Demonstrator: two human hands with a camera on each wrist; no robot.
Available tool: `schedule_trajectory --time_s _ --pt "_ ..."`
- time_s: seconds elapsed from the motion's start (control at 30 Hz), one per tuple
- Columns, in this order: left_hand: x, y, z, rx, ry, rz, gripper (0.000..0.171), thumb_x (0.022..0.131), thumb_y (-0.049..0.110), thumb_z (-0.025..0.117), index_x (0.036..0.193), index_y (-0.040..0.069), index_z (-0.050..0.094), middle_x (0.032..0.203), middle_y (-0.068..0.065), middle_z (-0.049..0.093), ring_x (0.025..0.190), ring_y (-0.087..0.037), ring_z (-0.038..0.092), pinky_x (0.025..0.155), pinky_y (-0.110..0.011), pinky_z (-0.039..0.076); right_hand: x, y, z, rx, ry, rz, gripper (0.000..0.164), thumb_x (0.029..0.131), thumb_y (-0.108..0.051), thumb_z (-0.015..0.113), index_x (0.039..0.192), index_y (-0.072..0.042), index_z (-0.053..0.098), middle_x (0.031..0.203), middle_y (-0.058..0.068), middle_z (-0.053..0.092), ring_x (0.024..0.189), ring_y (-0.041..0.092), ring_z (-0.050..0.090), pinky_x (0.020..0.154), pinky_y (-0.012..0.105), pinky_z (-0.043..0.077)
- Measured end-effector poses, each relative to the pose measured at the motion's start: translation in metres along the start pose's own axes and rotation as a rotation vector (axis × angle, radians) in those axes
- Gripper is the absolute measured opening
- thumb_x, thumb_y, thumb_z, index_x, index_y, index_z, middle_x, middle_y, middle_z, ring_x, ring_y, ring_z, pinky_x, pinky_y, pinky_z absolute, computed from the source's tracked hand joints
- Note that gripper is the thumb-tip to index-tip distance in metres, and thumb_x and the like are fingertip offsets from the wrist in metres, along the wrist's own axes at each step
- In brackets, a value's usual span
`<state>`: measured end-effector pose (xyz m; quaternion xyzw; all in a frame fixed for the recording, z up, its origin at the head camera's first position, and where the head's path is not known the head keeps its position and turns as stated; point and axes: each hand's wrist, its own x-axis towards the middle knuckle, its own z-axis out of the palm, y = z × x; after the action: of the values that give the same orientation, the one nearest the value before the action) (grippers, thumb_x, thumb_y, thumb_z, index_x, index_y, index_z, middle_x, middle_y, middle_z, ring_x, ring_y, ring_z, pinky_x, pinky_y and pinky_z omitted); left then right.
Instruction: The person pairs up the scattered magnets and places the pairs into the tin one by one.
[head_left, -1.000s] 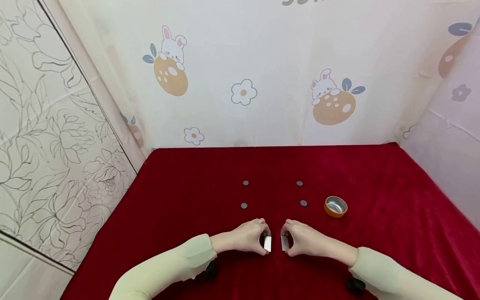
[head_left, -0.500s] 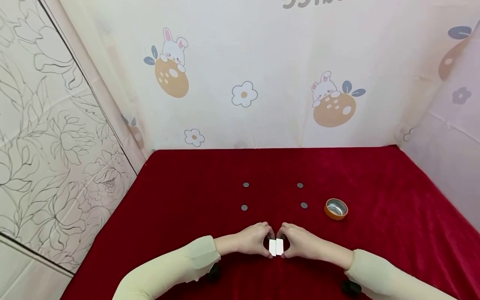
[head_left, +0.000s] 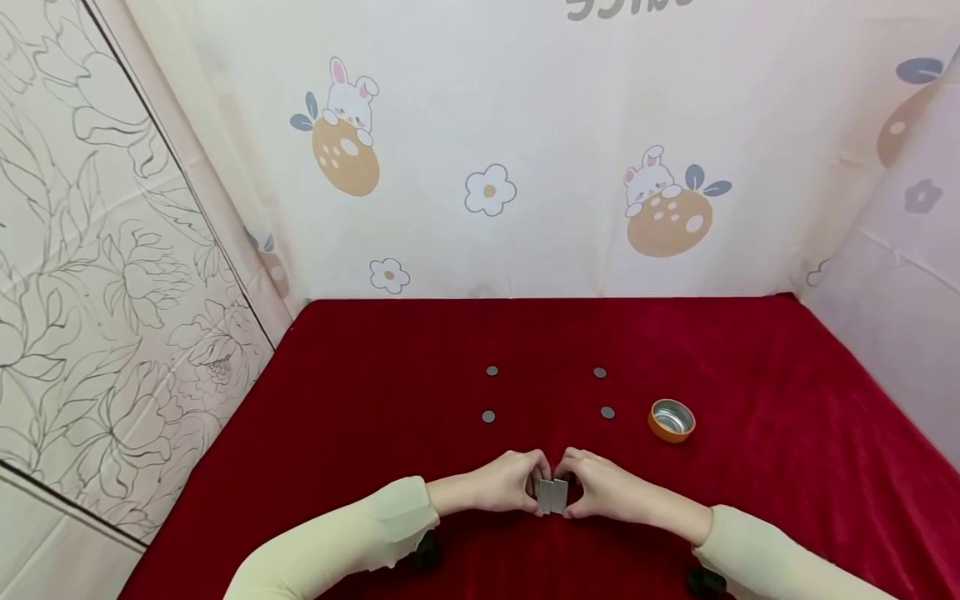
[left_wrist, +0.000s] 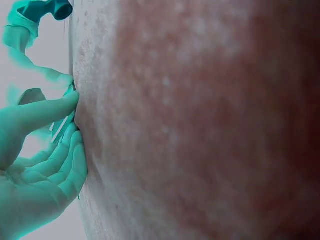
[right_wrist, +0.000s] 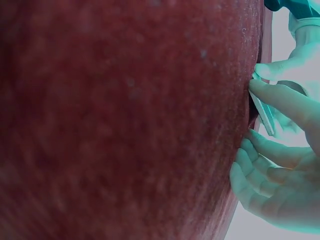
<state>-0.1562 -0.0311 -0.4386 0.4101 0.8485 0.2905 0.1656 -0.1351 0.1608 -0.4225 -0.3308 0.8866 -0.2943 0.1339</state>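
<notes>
Near the front of the table, my left hand (head_left: 501, 482) pinches a small flat rectangular metal plate (head_left: 545, 497) between thumb and fingers. Opposite it, my right hand (head_left: 606, 487) pinches a second plate (head_left: 559, 497) of about the same size. The two plates stand side by side, their inner edges meeting in the head view, with the left one slightly askew. In the left wrist view the thumb and fingers of the left hand (left_wrist: 42, 170) grip a thin plate (left_wrist: 61, 129) close to the cloth. The right wrist view shows a plate's thin edge (right_wrist: 265, 112) by the right hand (right_wrist: 285, 170).
Several flat grey discs lie beyond the hands, among them a left one (head_left: 488, 417) and a right one (head_left: 607, 412). To the right stands a round open tin (head_left: 671, 421), orange outside and silvery inside. Dark red cloth (head_left: 375, 375) covers the table, which ends at a printed curtain (head_left: 555, 233).
The hands have come together from a small gap, bringing the plates side by side. The plates' faces have turned from bright white to grey in the last half second.
</notes>
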Motion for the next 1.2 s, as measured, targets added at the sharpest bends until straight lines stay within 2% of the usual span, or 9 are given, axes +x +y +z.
schedule_trajectory --time_s 0.2,0.33,0.43,0.53,0.6,0.7,0.87,0.97,1.2 --pt "-0.003 0.001 -0.001 -0.1 0.027 -0.03 0.018 0.079 0.007 0.066 0.092 0.009 0.054 0.077 0.006 0.057 0.07 0.004 0.052 0.063 -0.01 0.042 0.0 -0.001 -0.003 0.006 -0.03 -0.002 0.034 0.068 -0.015 0.075 0.096 -0.005 0.059 0.09 -0.005 0.048 0.073 0.005 0.042 0.062 0.02 0.039" --pt "-0.005 0.003 0.0 -0.183 0.044 -0.031 0.014 0.079 0.006 0.065 0.09 0.008 0.056 0.077 0.005 0.058 0.068 0.003 0.053 0.061 -0.011 0.044 -0.001 -0.001 -0.005 -0.005 -0.058 -0.026 0.037 0.067 -0.015 0.076 0.098 -0.004 0.059 0.09 -0.004 0.048 0.074 0.005 0.043 0.064 0.02 0.04" --pt "-0.006 0.004 -0.001 -0.313 0.073 -0.07 0.013 0.078 0.003 0.065 0.088 0.007 0.057 0.075 0.003 0.058 0.064 0.0 0.056 0.058 -0.014 0.046 -0.002 0.001 -0.011 0.019 -0.1 -0.032 0.041 0.068 -0.016 0.075 0.103 -0.004 0.058 0.092 -0.006 0.048 0.078 0.006 0.046 0.067 0.021 0.043" --pt "-0.005 0.005 -0.005 -0.485 0.114 -0.123 0.013 0.078 -0.001 0.064 0.089 0.002 0.058 0.074 -0.002 0.058 0.064 -0.01 0.06 0.058 -0.02 0.049 -0.006 0.003 -0.02 0.051 -0.106 -0.032 0.039 0.071 -0.016 0.073 0.105 -0.004 0.059 0.093 -0.006 0.05 0.08 0.008 0.049 0.068 0.023 0.045" --pt "-0.002 0.006 -0.009 -0.567 0.139 -0.143 0.013 0.077 -0.003 0.064 0.089 0.0 0.059 0.075 -0.005 0.059 0.064 -0.013 0.061 0.058 -0.022 0.049 -0.009 0.006 -0.025 0.061 -0.074 -0.027 0.036 0.073 -0.017 0.072 0.105 -0.005 0.059 0.093 -0.005 0.052 0.08 0.01 0.051 0.067 0.024 0.045" --pt "0.001 0.009 -0.014 -0.624 0.166 -0.152 0.013 0.076 -0.006 0.063 0.089 -0.004 0.06 0.075 -0.008 0.059 0.065 -0.02 0.062 0.059 -0.026 0.051 -0.014 0.011 -0.033 0.047 -0.009 -0.023 0.033 0.075 -0.017 0.07 0.104 -0.004 0.06 0.094 -0.001 0.055 0.08 0.012 0.053 0.066 0.025 0.046" --pt "0.012 0.007 -0.015 -0.687 0.196 -0.169 0.013 0.077 -0.007 0.062 0.09 -0.005 0.061 0.072 -0.006 0.058 0.063 -0.02 0.061 0.06 -0.03 0.051 -0.024 0.021 -0.047 -0.012 0.092 0.004 0.032 0.075 -0.013 0.07 0.102 -0.001 0.06 0.094 0.004 0.058 0.08 0.016 0.054 0.065 0.026 0.047" --pt "0.021 0.006 -0.014 -0.72 0.215 -0.184 0.013 0.077 -0.006 0.062 0.09 -0.005 0.061 0.071 -0.004 0.058 0.061 -0.016 0.06 0.059 -0.028 0.051 -0.031 0.028 -0.053 -0.043 0.16 0.028 0.031 0.074 -0.011 0.069 0.102 0.0 0.06 0.095 0.006 0.058 0.081 0.018 0.055 0.067 0.027 0.047" --pt "0.044 0.011 -0.016 -0.821 0.255 -0.234 0.014 0.077 -0.007 0.062 0.091 -0.008 0.061 0.071 -0.009 0.061 0.06 -0.017 0.06 0.061 -0.033 0.052 -0.05 0.047 -0.066 -0.166 0.408 0.013 0.031 0.069 -0.005 0.073 0.098 -0.003 0.063 0.092 0.003 0.059 0.08 0.019 0.055 0.066 0.03 0.048"
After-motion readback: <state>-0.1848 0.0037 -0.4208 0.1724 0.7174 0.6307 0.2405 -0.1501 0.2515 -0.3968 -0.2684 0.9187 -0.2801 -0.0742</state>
